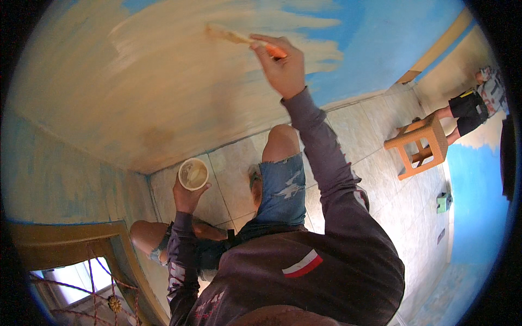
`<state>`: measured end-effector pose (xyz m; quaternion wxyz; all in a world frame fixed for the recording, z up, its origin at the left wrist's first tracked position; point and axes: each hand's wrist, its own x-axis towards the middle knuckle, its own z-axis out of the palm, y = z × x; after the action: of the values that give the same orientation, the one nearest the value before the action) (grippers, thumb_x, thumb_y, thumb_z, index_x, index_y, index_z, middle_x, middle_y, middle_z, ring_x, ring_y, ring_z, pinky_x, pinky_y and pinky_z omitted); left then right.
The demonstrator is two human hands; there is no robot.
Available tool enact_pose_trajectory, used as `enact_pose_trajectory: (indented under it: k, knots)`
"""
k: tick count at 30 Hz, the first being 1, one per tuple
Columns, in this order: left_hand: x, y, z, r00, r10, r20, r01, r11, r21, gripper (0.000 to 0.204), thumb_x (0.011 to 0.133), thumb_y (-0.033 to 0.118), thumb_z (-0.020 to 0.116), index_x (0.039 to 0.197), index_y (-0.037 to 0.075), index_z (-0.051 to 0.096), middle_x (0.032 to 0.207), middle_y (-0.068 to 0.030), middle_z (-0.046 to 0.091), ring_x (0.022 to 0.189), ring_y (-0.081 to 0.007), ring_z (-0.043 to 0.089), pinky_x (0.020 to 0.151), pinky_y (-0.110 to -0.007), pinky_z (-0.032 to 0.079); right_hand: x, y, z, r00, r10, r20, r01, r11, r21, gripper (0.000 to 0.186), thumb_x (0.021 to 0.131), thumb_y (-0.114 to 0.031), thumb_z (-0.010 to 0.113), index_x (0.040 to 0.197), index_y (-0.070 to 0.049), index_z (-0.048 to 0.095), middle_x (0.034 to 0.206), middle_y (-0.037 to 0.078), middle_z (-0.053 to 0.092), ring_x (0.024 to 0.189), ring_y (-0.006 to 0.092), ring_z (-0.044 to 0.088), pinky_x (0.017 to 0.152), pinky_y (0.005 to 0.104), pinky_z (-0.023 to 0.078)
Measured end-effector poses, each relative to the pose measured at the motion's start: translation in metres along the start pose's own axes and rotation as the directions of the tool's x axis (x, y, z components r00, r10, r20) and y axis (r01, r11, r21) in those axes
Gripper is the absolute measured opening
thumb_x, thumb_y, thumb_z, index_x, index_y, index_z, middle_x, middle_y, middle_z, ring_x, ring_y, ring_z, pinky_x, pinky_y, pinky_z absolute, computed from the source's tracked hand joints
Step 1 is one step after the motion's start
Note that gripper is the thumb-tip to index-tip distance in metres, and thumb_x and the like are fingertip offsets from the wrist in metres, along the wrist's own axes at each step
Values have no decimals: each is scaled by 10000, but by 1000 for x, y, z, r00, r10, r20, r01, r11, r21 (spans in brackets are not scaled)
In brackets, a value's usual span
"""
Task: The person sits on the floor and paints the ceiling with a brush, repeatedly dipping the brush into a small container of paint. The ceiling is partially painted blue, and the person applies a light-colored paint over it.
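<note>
My right hand [283, 62] grips the orange handle of a paintbrush [235, 36]. The bristles are coated in beige paint and rest against or very close to the wall [179, 81]; which of the two I cannot tell. Streaky beige paint covers much of that wall, and blue shows at its right side and top. In my left hand [187, 196] is a round white cup [193, 174], held low near the wall's foot. Its mouth faces up, with beige paint inside.
An orange plastic stool [420, 145] stands on the tiled floor [370, 127] to the right. Beyond it is another person [470, 108] in dark shorts. A green object [443, 202] lies by the far blue wall [478, 185]. A wooden frame [122, 233] with cords is at lower left.
</note>
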<state>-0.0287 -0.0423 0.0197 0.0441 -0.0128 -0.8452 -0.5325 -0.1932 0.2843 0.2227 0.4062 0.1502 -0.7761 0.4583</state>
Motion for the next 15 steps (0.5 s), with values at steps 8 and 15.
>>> enact_pose_trajectory:
  k: [8,15]
  knots:
    - [1,-4,-2,1000,5,-25,-4,1000,7,787,623,216,952,1261,-1,546,1194,-150,669,1112,-253,653,936,-376,540,25,108,-125,987,161,-2,-160,985,-65,286,966,-255,654,1154,-55,730,976,52,753,788,72,574,680,235,455]
    - [0,2,-4,1000,-8,-21,9,999,36,782,619,224,955,1248,-2,550,1193,-155,665,1105,-258,653,925,-374,536,8,176,-213,875,99,-474,-267,915,-302,259,922,-209,687,1108,-37,741,953,105,757,854,158,704,776,291,532]
